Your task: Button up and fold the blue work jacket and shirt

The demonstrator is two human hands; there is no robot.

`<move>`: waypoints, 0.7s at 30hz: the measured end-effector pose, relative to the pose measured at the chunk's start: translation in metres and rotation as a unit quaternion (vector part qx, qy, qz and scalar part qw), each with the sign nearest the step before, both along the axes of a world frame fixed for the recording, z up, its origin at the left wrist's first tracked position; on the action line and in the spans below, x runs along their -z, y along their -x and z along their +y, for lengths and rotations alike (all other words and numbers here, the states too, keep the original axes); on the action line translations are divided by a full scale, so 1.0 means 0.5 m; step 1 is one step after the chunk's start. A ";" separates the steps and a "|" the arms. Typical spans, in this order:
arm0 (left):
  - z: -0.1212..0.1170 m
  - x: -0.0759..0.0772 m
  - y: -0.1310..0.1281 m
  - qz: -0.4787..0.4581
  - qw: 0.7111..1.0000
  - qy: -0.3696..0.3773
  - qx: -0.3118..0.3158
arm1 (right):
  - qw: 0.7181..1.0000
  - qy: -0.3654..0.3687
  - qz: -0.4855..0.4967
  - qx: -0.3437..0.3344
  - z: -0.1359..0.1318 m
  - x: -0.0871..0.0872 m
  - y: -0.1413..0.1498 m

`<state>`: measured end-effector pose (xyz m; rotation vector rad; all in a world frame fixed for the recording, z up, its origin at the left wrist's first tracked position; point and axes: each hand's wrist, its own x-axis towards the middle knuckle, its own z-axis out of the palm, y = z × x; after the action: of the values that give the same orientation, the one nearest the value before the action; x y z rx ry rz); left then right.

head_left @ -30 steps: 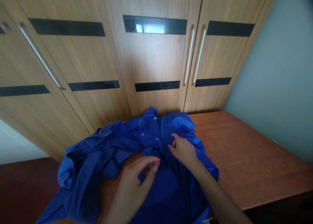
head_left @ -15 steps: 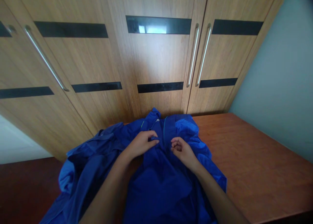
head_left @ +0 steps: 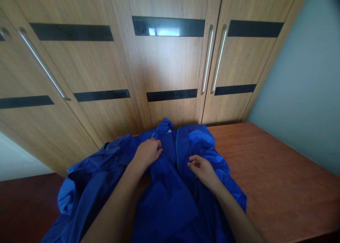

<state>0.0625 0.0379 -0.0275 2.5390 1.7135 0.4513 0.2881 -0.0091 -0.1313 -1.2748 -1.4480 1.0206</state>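
Observation:
A blue jacket (head_left: 170,200) lies spread and rumpled on the reddish wooden surface, its collar end toward the wardrobe. A light trim line and small pale marks show near the collar. My left hand (head_left: 148,152) is closed on the front of the jacket, left of its middle; the pinched cloth is mostly hidden under the fingers. Over the right front panel, my right hand (head_left: 204,170) has its fingers curled toward the thumb, with nothing visible between them. Whether it touches the cloth is hard to make out.
Behind the jacket stands a wooden wardrobe (head_left: 170,66) with dark strips and long metal handles (head_left: 207,60). The reddish wooden surface (head_left: 276,172) extends to the right, up to a pale wall (head_left: 297,94). More bunched blue cloth (head_left: 92,186) lies at the left.
My left hand has moved left, and the front cloth has shifted with it. My right hand has moved slightly right and toward me. The camera view has turned a little.

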 end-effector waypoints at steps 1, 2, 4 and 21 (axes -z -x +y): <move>-0.012 -0.004 -0.014 0.013 0.999 -0.024 0.019 | 1.000 -0.002 -0.012 0.001 0.000 0.001 -0.001; -0.027 -0.009 -0.029 0.016 0.998 -0.040 0.051 | 1.000 -0.007 -0.024 0.003 0.001 0.001 -0.002; -0.064 -0.015 -0.055 0.011 0.990 -0.032 0.135 | 0.998 -0.032 -0.046 0.026 0.000 -0.006 -0.001; -0.253 0.097 -0.038 -0.026 0.988 0.030 0.148 | 0.980 -0.111 -0.008 -0.167 -0.047 -0.029 0.061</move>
<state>0.0815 -0.0888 -0.0760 2.6498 1.2822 0.4343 0.2576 -0.0325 -0.1169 -0.8992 -1.7747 1.0316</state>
